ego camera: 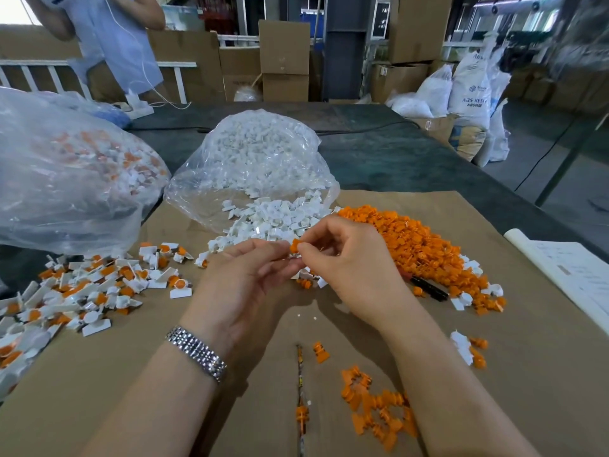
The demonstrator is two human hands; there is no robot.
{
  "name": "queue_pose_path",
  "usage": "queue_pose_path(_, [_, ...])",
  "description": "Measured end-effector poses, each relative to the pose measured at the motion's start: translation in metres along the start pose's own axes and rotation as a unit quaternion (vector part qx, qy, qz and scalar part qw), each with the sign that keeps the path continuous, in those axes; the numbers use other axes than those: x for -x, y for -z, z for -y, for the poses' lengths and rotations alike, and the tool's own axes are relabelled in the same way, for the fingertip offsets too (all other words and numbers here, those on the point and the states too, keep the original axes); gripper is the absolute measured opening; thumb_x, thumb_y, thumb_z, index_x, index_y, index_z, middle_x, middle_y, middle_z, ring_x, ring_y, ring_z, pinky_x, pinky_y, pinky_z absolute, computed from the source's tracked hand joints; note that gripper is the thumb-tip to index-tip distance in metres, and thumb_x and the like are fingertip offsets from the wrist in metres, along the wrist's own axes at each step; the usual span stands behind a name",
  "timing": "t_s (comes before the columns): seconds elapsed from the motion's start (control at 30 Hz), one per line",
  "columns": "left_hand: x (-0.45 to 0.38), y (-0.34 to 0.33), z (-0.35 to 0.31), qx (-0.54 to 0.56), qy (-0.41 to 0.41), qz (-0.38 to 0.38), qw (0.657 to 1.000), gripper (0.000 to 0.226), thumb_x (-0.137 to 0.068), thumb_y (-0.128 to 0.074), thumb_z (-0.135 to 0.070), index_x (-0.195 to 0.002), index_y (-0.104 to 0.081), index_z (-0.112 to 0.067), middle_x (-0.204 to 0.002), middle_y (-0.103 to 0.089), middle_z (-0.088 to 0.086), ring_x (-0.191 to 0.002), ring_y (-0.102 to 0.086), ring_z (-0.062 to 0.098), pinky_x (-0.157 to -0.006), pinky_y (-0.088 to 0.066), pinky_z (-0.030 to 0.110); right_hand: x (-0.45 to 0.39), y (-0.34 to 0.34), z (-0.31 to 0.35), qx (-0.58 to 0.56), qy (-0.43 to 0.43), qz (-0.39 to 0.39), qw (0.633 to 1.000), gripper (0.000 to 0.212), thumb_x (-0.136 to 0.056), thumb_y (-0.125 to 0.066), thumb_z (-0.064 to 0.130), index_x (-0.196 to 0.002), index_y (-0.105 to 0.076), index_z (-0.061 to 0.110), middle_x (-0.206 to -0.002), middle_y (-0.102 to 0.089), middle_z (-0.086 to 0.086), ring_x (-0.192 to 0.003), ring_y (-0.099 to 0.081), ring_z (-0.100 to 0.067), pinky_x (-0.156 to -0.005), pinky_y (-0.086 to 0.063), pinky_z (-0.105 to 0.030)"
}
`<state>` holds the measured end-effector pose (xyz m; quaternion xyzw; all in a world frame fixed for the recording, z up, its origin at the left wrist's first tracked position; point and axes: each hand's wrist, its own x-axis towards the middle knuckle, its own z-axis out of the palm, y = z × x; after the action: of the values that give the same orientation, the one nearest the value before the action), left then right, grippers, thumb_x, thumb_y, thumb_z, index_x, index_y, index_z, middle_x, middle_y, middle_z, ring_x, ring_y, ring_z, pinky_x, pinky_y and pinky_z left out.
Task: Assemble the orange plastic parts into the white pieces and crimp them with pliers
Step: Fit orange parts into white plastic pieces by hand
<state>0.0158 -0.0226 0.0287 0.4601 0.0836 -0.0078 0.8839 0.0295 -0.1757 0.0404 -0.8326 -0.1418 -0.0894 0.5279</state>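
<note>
Progress: partial. A spread of finished white-and-orange assembled pieces [82, 291] lies at the left of the brown-paper-covered table [494, 374], and a clear plastic bag of assembled pieces [66, 173] stands behind it. Much remains: a large heap of loose orange plastic parts [418, 249] at the right and a clear plastic bag spilling white plastic pieces [260, 179] at centre.

Current step, as judged: insertion. The right hand [356, 262] pinches a small orange plastic part [294, 247] between thumb and forefinger. The left hand [244, 278] has its fingers curled; a white piece appears to be held there, but it is mostly hidden.

The dark-handled pliers [428, 286] lie untouched beside the orange heap.

Surroundings: a small cluster of orange parts [375, 404] near the wrists, and a white printed sheet [573, 272] at the right edge. Nothing obstructs the hands.
</note>
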Motion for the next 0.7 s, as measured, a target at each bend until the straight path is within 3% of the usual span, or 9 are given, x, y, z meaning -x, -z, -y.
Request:
queue_pose_path(0.1, [-0.001, 0.001, 0.0, -0.012, -0.006, -0.005, 1.0, 0.028, -0.07, -0.077, -0.005, -0.091, -0.07, 0.012, -0.08, -0.066, 0.019, -0.067, -0.074, 0.023, -0.061, -0.06, 0.022, 0.0, 0.0, -0.001, 0.049, 0.006, -0.015, 0.999, 0.009, -0.087, -0.073, 0.021, -0.081, -0.068, 0.026, -0.069, -0.065, 0.016, -0.065, -0.058, -0.004, -0.067, -0.055, -0.032])
queue_pose_path(0.2, [-0.004, 0.003, -0.002, -0.005, 0.0, 0.009, 1.0, 0.018, -0.075, -0.079, -0.018, -0.076, -0.074, 0.0, -0.076, -0.069, 0.012, -0.071, -0.075, 0.025, -0.063, -0.06, 0.024, -0.002, 0.004, -0.002, 0.029, 0.006, -0.006, 1.0, 0.009, -0.088, -0.073, 0.022, -0.082, -0.068, 0.027, -0.068, -0.063, 0.018, -0.063, -0.056, -0.003, -0.064, -0.051, -0.025])
queue_pose_path(0.27, [-0.005, 0.006, -0.004, 0.02, 0.017, 0.021, 0.999, 0.013, -0.077, -0.075, -0.013, -0.078, -0.076, 0.0, -0.079, -0.072, 0.013, -0.073, -0.076, 0.026, -0.063, -0.06, 0.023, -0.002, 0.007, 0.0, -0.012, 0.008, 0.015, 1.0, 0.009, -0.091, -0.072, 0.019, -0.085, -0.069, 0.025, -0.071, -0.065, 0.013, -0.063, -0.057, -0.002, -0.061, -0.05, -0.02])
queue_pose_path(0.37, [-0.003, 0.007, -0.006, 0.037, 0.053, 0.058, 0.996, 0.021, -0.076, -0.069, 0.002, -0.096, -0.076, 0.005, -0.092, -0.076, 0.02, -0.079, -0.077, 0.023, -0.064, -0.06, 0.021, -0.001, 0.013, 0.002, -0.015, 0.04, 0.039, 0.998, 0.009, -0.093, -0.07, 0.017, -0.088, -0.069, 0.024, -0.075, -0.065, 0.011, -0.065, -0.054, 0.0, -0.06, -0.046, -0.014])
queue_pose_path(0.47, [-0.002, 0.009, -0.009, 0.031, 0.066, 0.093, 0.993, 0.019, -0.076, -0.066, 0.005, -0.088, -0.081, 0.0, -0.094, -0.077, 0.018, -0.082, -0.077, 0.021, -0.066, -0.06, 0.02, 0.0, 0.016, 0.004, -0.008, 0.057, 0.045, 0.997, 0.008, -0.093, -0.071, 0.018, -0.089, -0.069, 0.024, -0.076, -0.064, 0.013, -0.066, -0.052, -0.001, -0.061, -0.044, -0.014])
queue_pose_path(0.57, [-0.001, 0.008, -0.009, 0.005, 0.028, 0.108, 0.994, 0.019, -0.073, -0.069, 0.005, -0.088, -0.079, 0.0, -0.093, -0.076, 0.018, -0.082, -0.077, 0.022, -0.067, -0.06, 0.021, 0.001, 0.014, 0.005, -0.024, 0.035, 0.03, 0.999, 0.009, -0.091, -0.073, 0.02, -0.084, -0.068, 0.024, -0.066, -0.06, 0.019, -0.058, -0.047, -0.002, -0.054, -0.041, -0.016])
queue_pose_path(0.7, [0.001, 0.007, -0.005, -0.065, -0.073, 0.106, 0.99, 0.024, -0.064, -0.082, -0.008, -0.088, -0.079, -0.007, -0.095, -0.077, 0.015, -0.089, -0.076, 0.023, -0.077, -0.059, 0.025, 0.001, 0.006, 0.008, -0.046, -0.003, -0.014, 0.999, 0.016, -0.084, -0.076, 0.027, -0.076, -0.066, 0.018, -0.06, -0.06, 0.013, -0.053, -0.05, 0.0, -0.05, -0.041, -0.015])
